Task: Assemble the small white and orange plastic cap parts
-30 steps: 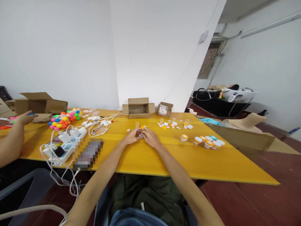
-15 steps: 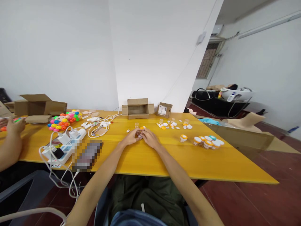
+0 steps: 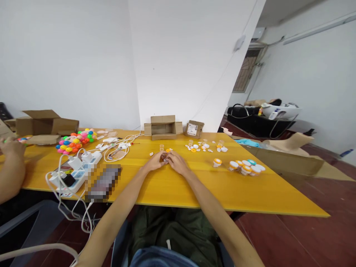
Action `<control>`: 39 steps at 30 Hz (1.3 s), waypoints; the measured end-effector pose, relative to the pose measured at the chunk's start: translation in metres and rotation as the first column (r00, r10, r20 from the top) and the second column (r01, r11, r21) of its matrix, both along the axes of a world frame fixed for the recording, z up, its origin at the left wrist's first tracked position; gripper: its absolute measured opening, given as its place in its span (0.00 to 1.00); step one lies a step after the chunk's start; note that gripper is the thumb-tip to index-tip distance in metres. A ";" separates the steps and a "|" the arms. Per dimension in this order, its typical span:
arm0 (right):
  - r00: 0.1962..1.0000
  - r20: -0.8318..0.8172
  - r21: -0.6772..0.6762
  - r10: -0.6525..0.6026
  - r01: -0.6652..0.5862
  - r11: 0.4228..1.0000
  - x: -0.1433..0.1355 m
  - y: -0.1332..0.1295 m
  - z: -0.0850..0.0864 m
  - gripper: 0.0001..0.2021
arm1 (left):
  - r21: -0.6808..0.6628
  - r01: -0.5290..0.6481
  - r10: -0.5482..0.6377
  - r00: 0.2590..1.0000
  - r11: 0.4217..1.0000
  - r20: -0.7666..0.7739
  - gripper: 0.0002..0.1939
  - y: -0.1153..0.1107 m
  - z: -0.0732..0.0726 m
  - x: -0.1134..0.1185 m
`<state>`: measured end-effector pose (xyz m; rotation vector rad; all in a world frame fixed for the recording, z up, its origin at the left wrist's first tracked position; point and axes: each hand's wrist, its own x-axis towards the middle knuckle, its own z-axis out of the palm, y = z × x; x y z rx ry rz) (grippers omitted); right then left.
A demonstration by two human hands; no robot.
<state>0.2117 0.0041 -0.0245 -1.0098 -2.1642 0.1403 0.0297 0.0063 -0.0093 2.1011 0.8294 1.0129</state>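
Note:
My left hand (image 3: 155,162) and my right hand (image 3: 177,163) meet above the yellow table, fingers curled together in a pinch. A small whitish piece (image 3: 166,160) shows between the fingertips; its kind is too small and covered to make out. Just beyond the hands stand a clear plastic cup (image 3: 161,147) and an orange ring-like part (image 3: 168,150), partly covered by my fingers. A small white part with orange marks (image 3: 151,154) lies to the left of them.
Several capped clear containers (image 3: 246,168) stand at the right. Loose white and orange parts (image 3: 194,150) lie farther back, before an open cardboard box (image 3: 162,128). Leftward are a power strip (image 3: 83,172), a phone (image 3: 104,183), colourful balls (image 3: 75,142) and another person's arm (image 3: 11,170).
My hands stay together in nearly the same place, with only slight finger movement. At the far left, the other person's hand has moved left.

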 end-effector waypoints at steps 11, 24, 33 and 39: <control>1.000 0.013 -0.011 -0.023 0.023 1.000 -0.001 0.001 0.001 0.06 | -0.011 0.012 -0.012 1.000 1.000 0.011 0.18 -0.001 0.000 0.000; 0.999 -0.016 -0.050 -0.031 0.031 0.998 0.000 -0.003 0.008 0.06 | 0.031 -0.011 0.011 1.000 0.999 -0.001 0.17 0.002 -0.003 0.000; 1.000 -0.007 -0.026 -0.021 0.021 0.999 -0.001 -0.002 0.005 0.06 | 0.024 -0.019 0.020 1.000 1.000 -0.010 0.18 0.001 0.000 0.000; 1.000 0.014 -0.014 -0.020 0.020 1.000 -0.001 -0.001 0.003 0.06 | 0.034 -0.009 0.010 1.000 0.999 -0.015 0.18 0.000 -0.001 -0.001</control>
